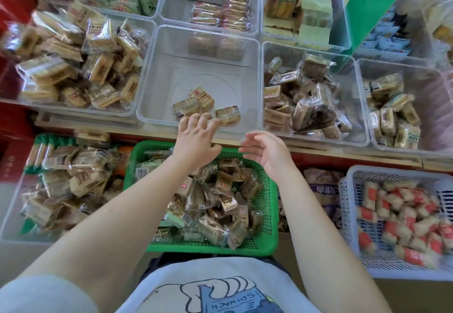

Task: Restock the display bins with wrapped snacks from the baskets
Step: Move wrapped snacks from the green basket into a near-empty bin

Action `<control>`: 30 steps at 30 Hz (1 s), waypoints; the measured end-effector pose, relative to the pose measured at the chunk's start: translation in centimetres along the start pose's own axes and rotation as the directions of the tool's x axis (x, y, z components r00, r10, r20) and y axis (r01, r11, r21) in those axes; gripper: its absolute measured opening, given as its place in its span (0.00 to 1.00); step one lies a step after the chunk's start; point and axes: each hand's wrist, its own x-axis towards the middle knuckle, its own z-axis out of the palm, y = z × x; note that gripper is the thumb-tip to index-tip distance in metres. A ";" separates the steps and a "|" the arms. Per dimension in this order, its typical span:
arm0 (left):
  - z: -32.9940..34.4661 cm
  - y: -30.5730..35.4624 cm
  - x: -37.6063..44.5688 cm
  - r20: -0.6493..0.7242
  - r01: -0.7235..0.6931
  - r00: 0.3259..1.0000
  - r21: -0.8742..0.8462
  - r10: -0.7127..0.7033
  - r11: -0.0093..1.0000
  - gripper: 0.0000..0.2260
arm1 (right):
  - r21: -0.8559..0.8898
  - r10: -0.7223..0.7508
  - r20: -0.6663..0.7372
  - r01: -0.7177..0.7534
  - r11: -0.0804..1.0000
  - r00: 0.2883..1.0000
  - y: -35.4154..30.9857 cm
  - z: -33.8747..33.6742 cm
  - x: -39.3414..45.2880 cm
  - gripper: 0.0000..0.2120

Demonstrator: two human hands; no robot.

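A clear display bin stands in the middle of the shelf with three wrapped snacks lying near its front wall. My left hand reaches over that front wall, fingers spread, holding nothing. My right hand hovers open just right of it, above the far rim of the green basket. The green basket sits below the shelf in front of me, heaped with brown wrapped snacks.
Fuller clear bins flank the middle one at left and right, with more bins behind. A white basket of red-and-white snacks sits at lower right. A clear tub of snacks is at lower left. A green box stands at the back right.
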 end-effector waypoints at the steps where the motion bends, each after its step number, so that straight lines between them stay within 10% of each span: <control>1: 0.2 -0.1 -0.1 -0.018 -0.004 1.000 0.001 0.004 1.000 0.27 | -0.129 0.066 -0.004 -0.066 0.990 0.998 1.8 0.5 0.1 0.13; 7: 1.5 -0.5 -0.1 -0.085 -0.018 0.996 -0.008 0.017 1.000 0.26 | -0.857 0.051 -0.060 -0.077 0.509 0.997 11.8 0.9 3.4 0.22; 15: 2.0 -0.5 -0.1 -0.119 -0.020 0.993 0.003 0.020 1.000 0.26 | -0.807 0.110 -0.192 -0.221 0.548 0.975 15.5 4.3 4.3 0.39; 20: 1.7 -0.5 -0.1 -0.090 -0.008 0.996 -0.001 0.008 1.000 0.28 | -0.255 0.349 -0.139 -0.374 0.892 0.927 10.6 2.5 1.8 0.19; 24: 1.5 -0.4 -0.2 -0.078 -0.004 0.997 -0.024 0.002 1.000 0.27 | 0.465 0.386 0.148 -0.408 0.786 0.911 7.5 -0.1 -1.9 0.23; 30: 1.2 -0.2 -0.3 -0.043 0.030 0.999 -0.075 -0.033 0.997 0.23 | 0.533 0.267 0.224 -0.347 0.771 0.937 3.0 -0.7 -3.9 0.25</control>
